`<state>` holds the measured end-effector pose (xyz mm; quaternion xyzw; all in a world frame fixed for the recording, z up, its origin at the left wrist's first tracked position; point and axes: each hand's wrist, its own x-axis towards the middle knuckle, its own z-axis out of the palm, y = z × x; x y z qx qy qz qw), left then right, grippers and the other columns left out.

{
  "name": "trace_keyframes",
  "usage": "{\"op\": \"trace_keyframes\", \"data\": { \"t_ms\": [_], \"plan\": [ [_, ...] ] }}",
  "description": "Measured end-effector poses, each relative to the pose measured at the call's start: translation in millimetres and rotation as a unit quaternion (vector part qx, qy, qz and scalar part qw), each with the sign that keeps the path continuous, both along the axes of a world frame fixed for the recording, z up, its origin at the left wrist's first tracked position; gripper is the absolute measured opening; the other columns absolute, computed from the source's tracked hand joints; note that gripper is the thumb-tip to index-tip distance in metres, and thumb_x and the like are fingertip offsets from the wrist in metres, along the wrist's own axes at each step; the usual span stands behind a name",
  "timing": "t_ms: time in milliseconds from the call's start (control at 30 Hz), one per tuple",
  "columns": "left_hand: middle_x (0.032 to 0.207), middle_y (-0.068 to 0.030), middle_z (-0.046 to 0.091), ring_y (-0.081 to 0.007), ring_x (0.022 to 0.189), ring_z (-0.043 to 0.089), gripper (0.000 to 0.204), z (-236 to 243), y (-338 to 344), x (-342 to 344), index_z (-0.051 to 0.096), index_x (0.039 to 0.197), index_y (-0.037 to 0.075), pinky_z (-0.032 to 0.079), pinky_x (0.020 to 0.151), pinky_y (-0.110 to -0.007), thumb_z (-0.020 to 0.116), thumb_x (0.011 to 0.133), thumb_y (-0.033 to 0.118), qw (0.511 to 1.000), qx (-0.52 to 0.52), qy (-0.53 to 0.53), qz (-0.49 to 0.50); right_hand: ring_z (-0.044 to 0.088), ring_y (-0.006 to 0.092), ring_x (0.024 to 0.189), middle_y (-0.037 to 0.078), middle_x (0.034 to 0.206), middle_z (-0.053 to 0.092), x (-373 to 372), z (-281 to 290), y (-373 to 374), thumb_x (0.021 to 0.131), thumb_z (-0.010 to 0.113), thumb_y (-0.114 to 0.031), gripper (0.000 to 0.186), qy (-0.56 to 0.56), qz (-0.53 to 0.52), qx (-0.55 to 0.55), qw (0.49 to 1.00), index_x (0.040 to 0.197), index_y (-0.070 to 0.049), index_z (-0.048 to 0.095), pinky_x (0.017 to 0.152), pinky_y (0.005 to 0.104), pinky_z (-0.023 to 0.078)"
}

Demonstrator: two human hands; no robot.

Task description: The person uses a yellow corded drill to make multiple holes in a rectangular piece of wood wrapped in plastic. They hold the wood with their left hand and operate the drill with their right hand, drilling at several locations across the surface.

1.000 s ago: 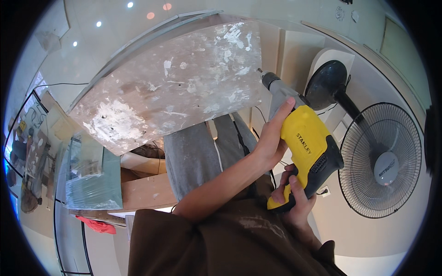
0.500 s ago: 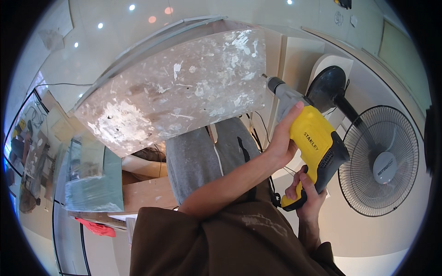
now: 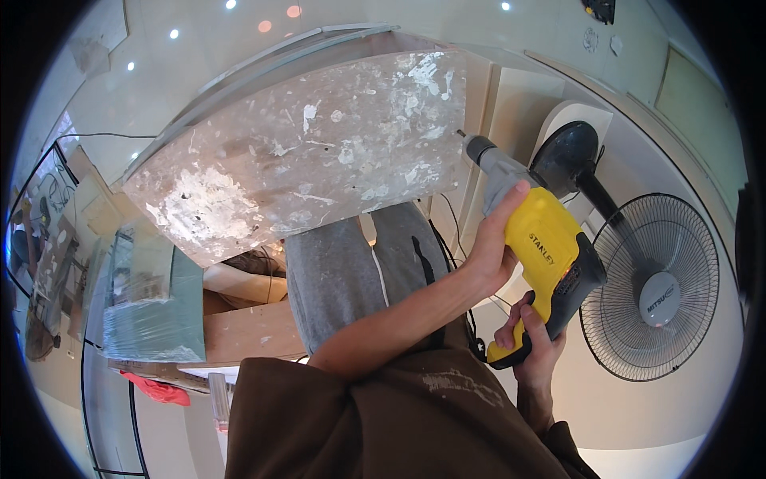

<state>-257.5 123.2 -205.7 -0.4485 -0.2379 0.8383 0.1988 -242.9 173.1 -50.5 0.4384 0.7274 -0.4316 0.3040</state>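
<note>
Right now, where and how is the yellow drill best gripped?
I'd grip the yellow drill by its handle, coming from the picture's lower right, as the right hand does: it's slim and angles off the body, so fingers can wrap it. The left hand supports the bulky body, behind the chuck, which points up-left.

The wooden board (image 3: 343, 160) is bearing white splotches (image 3: 211, 203), the heaviest patch spreading over its left part. The glossy pale floor (image 3: 447, 20) is carrying a small dark object (image 3: 600, 10), kind indeterminable, at upper right.
</note>
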Motion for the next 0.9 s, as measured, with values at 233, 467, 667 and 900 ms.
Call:
{"op": "trace_keyframes", "data": {
  "t_ms": [233,467,667,900],
  "plan": [
    [0.109,0.0004,0.065,-0.0120,0.105,0.061,0.046,0.3,-0.3,1.8,0.063,0.116,0.011,0.045,0.096,-0.030,0.064,0.095,0.052,1.000,0.001,0.009,0.007,0.053,0.0188,0.048,0.022,0.098,0.064,-0.3,-1.3,0.5,0.090,0.059,-0.009,0.039,0.021,0.059,-0.007,0.998,0.124,0.007,0.048,0.049,0.0328,0.046],
    [0.108,-0.0004,0.066,-0.0121,0.105,0.061,0.046,-0.2,1.0,0.9,0.063,0.115,0.010,0.046,0.096,-0.030,0.062,0.096,0.052,1.000,0.005,0.009,0.019,0.054,0.0190,0.048,0.025,0.103,0.064,-3.8,-0.6,-0.2,0.090,0.058,-0.007,0.042,0.016,0.069,0.004,0.997,0.127,0.008,0.046,0.048,0.0327,0.047],
    [0.108,-0.0007,0.066,-0.0124,0.105,0.062,0.046,-1.3,2.7,1.3,0.063,0.115,0.010,0.046,0.095,-0.030,0.062,0.096,0.052,1.000,0.012,0.006,0.024,0.054,0.0194,0.049,0.019,0.094,0.061,-2.8,-0.4,-0.5,0.090,0.060,-0.008,0.037,0.011,0.060,0.010,0.998,0.123,0.007,0.048,0.048,0.0336,0.047],
    [0.108,0.0001,0.066,-0.0122,0.105,0.062,0.046,-1.8,2.5,2.8,0.063,0.116,0.010,0.046,0.095,-0.030,0.063,0.096,0.052,1.000,0.013,0.006,0.022,0.053,0.0196,0.049,0.014,0.085,0.059,1.0,-0.3,2.6,0.091,0.059,-0.008,0.026,-0.001,0.029,0.000,1.000,0.113,0.004,0.052,0.050,0.0352,0.046]
  ]
}}
